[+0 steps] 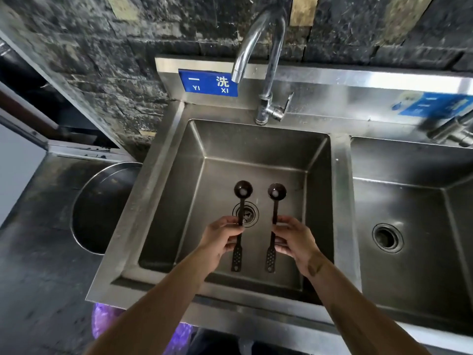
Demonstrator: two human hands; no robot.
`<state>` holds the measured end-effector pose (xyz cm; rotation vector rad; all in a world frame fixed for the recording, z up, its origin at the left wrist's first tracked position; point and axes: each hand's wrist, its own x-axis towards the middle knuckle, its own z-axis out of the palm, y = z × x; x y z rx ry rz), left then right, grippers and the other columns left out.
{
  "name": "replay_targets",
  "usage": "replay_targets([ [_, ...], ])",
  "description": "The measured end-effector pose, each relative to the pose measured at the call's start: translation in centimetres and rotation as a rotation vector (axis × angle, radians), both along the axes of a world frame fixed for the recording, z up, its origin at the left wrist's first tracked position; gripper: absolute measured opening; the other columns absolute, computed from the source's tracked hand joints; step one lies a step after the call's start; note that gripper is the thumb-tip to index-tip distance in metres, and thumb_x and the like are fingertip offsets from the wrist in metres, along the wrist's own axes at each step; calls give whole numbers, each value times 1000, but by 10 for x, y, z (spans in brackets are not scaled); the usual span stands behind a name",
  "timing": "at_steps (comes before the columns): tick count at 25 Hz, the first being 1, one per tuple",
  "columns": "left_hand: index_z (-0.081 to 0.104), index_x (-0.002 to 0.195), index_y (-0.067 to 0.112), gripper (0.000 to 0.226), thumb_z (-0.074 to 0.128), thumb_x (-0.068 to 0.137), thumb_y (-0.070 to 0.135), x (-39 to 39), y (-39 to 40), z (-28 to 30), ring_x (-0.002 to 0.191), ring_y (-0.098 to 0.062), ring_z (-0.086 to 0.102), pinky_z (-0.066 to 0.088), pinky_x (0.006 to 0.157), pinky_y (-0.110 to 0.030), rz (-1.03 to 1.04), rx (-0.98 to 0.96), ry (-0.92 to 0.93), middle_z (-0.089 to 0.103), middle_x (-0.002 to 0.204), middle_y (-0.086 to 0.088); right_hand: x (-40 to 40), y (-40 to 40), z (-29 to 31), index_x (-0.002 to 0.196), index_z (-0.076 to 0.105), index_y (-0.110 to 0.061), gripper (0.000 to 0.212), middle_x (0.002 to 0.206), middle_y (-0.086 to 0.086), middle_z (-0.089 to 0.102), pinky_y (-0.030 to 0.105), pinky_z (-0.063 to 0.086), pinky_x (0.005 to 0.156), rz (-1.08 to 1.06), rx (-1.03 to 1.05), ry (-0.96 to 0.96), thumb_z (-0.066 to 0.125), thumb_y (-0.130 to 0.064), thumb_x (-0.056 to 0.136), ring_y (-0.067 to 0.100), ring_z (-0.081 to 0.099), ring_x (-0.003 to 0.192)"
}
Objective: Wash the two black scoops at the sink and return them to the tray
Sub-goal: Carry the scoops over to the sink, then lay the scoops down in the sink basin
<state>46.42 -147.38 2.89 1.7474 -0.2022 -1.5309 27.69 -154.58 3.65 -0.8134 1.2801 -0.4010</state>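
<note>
Both black scoops hang over the left sink basin (317, 160), one in each of the hands, bowls pointing toward the back wall and perforated handle ends toward the near rim. The left hand (220, 239) pinches the left scoop (240, 221) at mid-shaft, fingers curled round it, just above the drain (247, 213). The right hand (294, 239) grips the right scoop (273, 221) the same way, thumb and fingertips closed on the thin stem. The two scoops lie roughly parallel, apart from each other, and touch neither the basin floor nor its walls. Each bowl shows a pale spot, either residue or glare; I cannot tell which.

The faucet (261, 47) arches over the back edge with no water visibly running, so the wash itself looks not yet begun. These look like light, stiff plastic tools with long narrow stems; once wet they will likely turn slippery, and the slim shaft gives little to hold. A firmer grip probably sits lower, on the wider perforated paddle, leaving the bowl free under the stream. The tray is not in view.
</note>
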Motion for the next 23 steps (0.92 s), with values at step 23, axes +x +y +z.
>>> replay_targets([
  [23,59,79,18,28,58,86,-9,79,-35,-250,78,-20,61,51,65,-28,-118,426,-38,64,88,-9,40,-12,-272,74,58,-18,24,70,10,63,27,43,52,152,263,429,59,5,82,22,60,61],
])
